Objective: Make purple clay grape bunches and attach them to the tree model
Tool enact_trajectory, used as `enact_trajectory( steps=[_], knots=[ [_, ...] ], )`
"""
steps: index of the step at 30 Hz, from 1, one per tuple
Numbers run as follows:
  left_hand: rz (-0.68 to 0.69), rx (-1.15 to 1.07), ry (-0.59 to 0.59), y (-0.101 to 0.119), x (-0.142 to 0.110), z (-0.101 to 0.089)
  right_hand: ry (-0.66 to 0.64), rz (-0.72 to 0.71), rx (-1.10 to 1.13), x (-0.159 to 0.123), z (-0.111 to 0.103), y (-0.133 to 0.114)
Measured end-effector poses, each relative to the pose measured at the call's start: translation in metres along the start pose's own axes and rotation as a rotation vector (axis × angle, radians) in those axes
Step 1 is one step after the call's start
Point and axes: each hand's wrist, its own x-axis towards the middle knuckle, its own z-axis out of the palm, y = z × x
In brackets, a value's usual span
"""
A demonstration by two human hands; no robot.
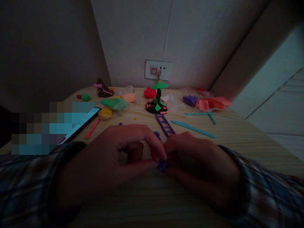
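Observation:
A small lumpy piece of purple clay (162, 165) is pinched between the thumb and forefinger of my left hand (114, 155). From the other side, the fingers and thumb of my right hand (201, 164) close on the same piece. A tiny green bit (156, 174) shows just below it. Behind my fingers lie more purple clay lumps (157, 135), partly hidden. A purple clay ladder (164, 124) leads back to a black clay base (150, 107) that carries a green-topped clay tree (159, 93).
Blue modelling tools (193, 129) lie at right and a pink tool (92, 129) at left. A phone or tablet (82, 125) is propped at left. Bagged green clay (115, 103), coral clay (212, 103) and a brown clay model (104, 90) stand farther back, before a wall socket (158, 70).

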Motion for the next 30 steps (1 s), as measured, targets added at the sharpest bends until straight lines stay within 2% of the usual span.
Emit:
enact_trajectory(
  steps=[15, 21, 23, 27, 30],
  knots=[
    [0.015, 0.013, -0.013, 0.0, -0.001, -0.001, -0.034, 0.045, 0.026, 0.002, -0.004, -0.002],
    [-0.066, -0.18, 0.012, 0.004, 0.004, -0.002, 0.013, 0.06, 0.017, 0.001, -0.004, -0.004],
    [-0.106, -0.252, -0.018, 0.001, 0.005, -0.003, 0.03, 0.077, 0.035, 0.0, -0.003, -0.005],
    [-0.241, -0.355, -0.159, -0.01, 0.004, -0.003, 0.041, 0.09, 0.068, 0.0, -0.003, -0.005],
    [-0.264, -0.417, -0.236, -0.015, 0.002, -0.003, 0.043, 0.057, 0.082, 0.001, -0.004, -0.003]
  ],
)
